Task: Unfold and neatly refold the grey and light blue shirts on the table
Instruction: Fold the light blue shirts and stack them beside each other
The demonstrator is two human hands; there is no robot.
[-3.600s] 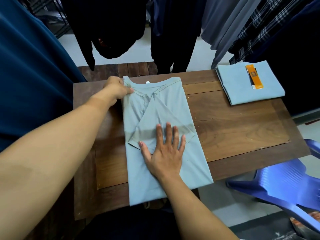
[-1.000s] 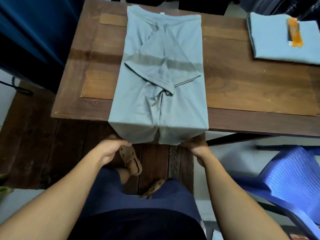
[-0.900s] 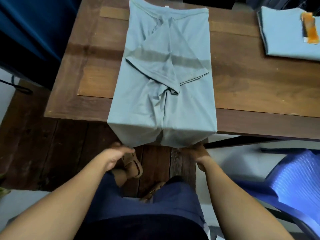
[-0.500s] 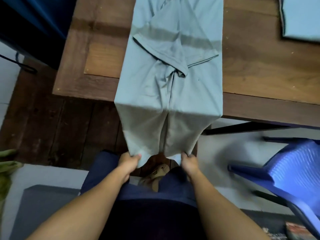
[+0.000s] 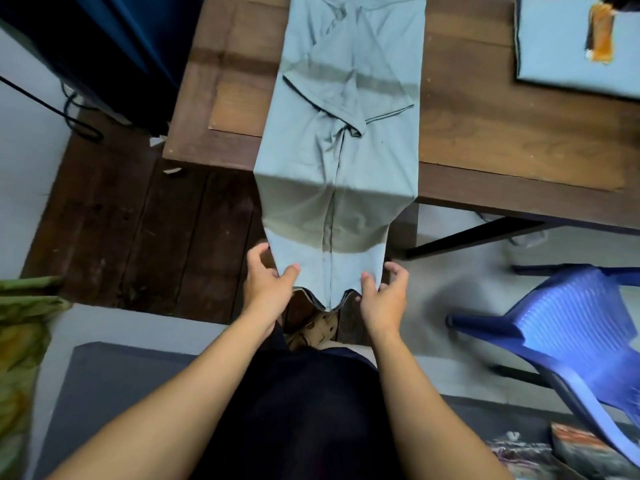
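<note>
The grey shirt lies lengthwise on the wooden table, sides and sleeves folded inward, its lower part hanging over the near edge. My left hand pinches the left corner of the hanging hem between thumb and fingers. My right hand pinches the right corner the same way. The hem sags between the two hands. The light blue shirt lies folded at the table's far right, with an orange tag on top.
A blue plastic chair stands to the right, close to the table's near edge. Dark blue cloth hangs at the far left. Dark floorboards lie below the table's left side.
Both hands have taken the hanging hem by its corners and drawn it down and toward me. More of the shirt now hangs off the table edge than a second ago.
</note>
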